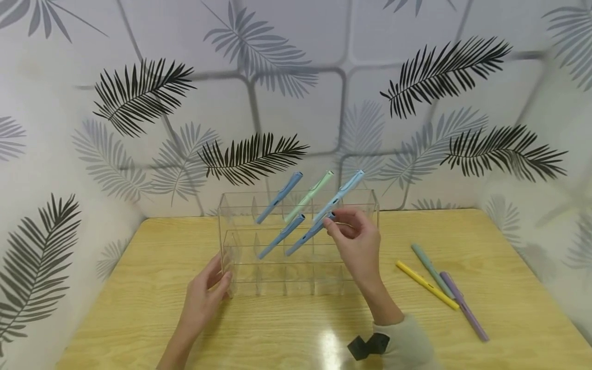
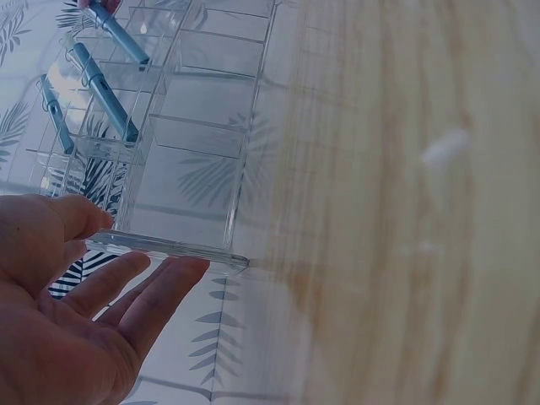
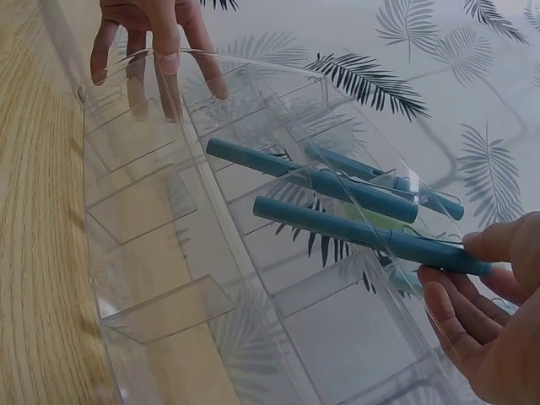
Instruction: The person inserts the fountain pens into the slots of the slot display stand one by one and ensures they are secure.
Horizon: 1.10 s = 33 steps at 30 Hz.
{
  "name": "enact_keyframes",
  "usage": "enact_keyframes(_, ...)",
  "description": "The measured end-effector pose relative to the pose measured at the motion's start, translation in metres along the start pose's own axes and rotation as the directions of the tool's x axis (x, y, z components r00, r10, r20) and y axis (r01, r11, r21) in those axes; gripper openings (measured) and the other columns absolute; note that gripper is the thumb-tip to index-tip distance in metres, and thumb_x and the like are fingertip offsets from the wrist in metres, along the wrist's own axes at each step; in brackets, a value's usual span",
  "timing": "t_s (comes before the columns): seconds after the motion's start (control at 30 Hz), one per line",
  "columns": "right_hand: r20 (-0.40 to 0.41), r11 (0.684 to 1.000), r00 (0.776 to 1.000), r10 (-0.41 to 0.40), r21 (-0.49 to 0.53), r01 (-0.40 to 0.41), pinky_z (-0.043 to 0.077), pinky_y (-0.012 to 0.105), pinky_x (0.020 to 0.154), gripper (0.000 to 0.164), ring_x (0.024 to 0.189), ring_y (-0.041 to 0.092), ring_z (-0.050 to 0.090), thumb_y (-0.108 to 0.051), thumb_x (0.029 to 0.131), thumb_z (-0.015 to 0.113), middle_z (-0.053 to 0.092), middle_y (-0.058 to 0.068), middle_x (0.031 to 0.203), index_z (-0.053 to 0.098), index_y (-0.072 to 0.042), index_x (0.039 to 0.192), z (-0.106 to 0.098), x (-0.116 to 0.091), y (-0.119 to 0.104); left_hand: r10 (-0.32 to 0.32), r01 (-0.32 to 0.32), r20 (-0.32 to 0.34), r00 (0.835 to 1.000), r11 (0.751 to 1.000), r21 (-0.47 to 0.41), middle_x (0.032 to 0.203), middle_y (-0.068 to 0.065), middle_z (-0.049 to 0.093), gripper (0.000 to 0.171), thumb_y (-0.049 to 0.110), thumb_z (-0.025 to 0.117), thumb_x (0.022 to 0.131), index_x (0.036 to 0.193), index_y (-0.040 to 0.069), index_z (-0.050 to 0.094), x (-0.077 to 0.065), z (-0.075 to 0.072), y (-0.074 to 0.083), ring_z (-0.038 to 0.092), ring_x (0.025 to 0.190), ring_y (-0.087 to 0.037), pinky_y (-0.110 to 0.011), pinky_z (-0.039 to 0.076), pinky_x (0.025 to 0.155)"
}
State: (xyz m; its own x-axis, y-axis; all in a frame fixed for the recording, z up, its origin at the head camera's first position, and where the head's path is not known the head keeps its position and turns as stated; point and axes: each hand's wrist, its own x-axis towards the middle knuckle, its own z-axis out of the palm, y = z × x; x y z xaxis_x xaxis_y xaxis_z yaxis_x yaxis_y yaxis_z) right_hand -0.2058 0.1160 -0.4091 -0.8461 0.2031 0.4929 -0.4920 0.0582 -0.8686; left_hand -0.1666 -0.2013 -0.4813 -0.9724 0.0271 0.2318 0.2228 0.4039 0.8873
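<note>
A clear acrylic pen organizer (image 1: 298,272) with tiered compartments stands on the table. My left hand (image 1: 205,293) holds its left side panel, thumb toward the front and fingers along the outside. My right hand (image 1: 358,246) pinches the upper end of a blue pen (image 3: 371,236) that leans in the middle tier. Left of that pen, another blue pen (image 1: 281,236) slants in the same tier. Behind them, the back tier has a blue pen (image 1: 279,198), a light green pen (image 1: 309,197) and a light blue pen (image 1: 344,190), all tilted to the right.
On the table (image 1: 139,288) right of the organizer lie a yellow pen (image 1: 427,285), a grey-green pen (image 1: 432,270) and a purple pen (image 1: 464,307), close together. A wall (image 1: 324,118) with a leaf pattern rises right behind the table.
</note>
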Motion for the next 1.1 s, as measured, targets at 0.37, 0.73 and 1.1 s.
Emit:
enact_keyframes(0.37,0.001,0.963,0.999,-0.034,-0.266,0.033,0.059,0.013,0.070,0.022,0.082,0.027,0.074,-0.007,0.087,0.082,0.076,0.012,0.096,0.071,0.002,0.103,0.000,-0.001,-0.007,0.011,-0.011,0.002,1.000,1.000,-0.001,0.140,-0.030,0.056,0.051,0.008,0.061,0.104,0.153,0.007,0.047,0.000,0.001,0.001,0.059,0.119,-0.054,-0.034,0.066,0.069)
enact_keyframes(0.73,0.048,0.932,0.998,-0.034,-0.358,0.049,0.061,0.018,0.069,0.026,0.081,0.020,0.074,-0.007,0.088,0.082,0.077,0.008,0.092,0.066,0.000,0.108,-0.005,-0.001,0.000,-0.010,0.010,0.006,1.000,1.000,-0.017,0.142,-0.030,0.055,0.051,0.009,0.061,0.104,0.153,0.006,0.047,-0.001,0.002,0.001,0.059,0.121,-0.053,-0.036,0.066,0.070)
enact_keyframes(1.1,0.064,0.966,0.998,0.006,-0.258,0.011,0.061,0.018,0.072,0.024,0.086,0.020,0.072,-0.006,0.092,0.078,0.075,0.011,0.097,0.067,0.000,0.112,-0.032,-0.001,-0.006,-0.018,0.019,0.016,1.000,0.999,-0.039,0.144,-0.030,0.053,0.051,0.009,0.061,0.104,0.153,0.006,0.046,0.000,0.002,0.001,0.056,0.124,-0.052,-0.037,0.066,0.071)
